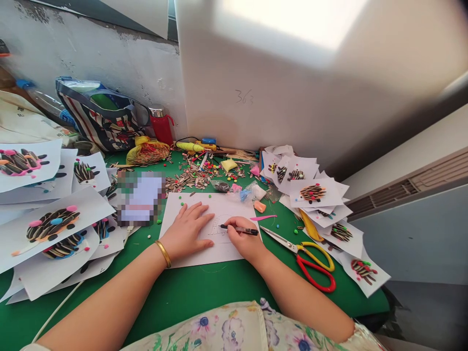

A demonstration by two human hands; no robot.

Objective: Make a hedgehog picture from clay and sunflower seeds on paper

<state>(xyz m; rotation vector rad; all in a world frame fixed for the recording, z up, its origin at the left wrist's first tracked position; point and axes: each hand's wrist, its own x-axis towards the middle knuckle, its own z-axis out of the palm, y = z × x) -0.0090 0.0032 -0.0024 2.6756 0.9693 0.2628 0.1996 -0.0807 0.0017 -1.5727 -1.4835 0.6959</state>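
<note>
A white sheet of paper (179,253) lies on the green tabletop in front of me. My left hand (188,231) rests flat on its left part, fingers spread, a gold bangle (163,254) at the wrist. In my right hand (244,241) is a black pen (239,229), its tip at the paper. A thin line drawing (215,228), rounded with small marks inside, shows between the hands; part of it is hidden by my right hand. Scissors (298,249) with yellow and red handles lie just right of the paper, beside a pink plastic tool (263,217).
Sheets with sunflower-seed hedgehogs are piled at left (54,224) and right (340,231). Loose sunflower seeds (186,178), small coloured balls and clay packets spread behind the paper. A blurred-out phone (142,197), a red bottle (161,126) and a striped bag (98,114) stand left.
</note>
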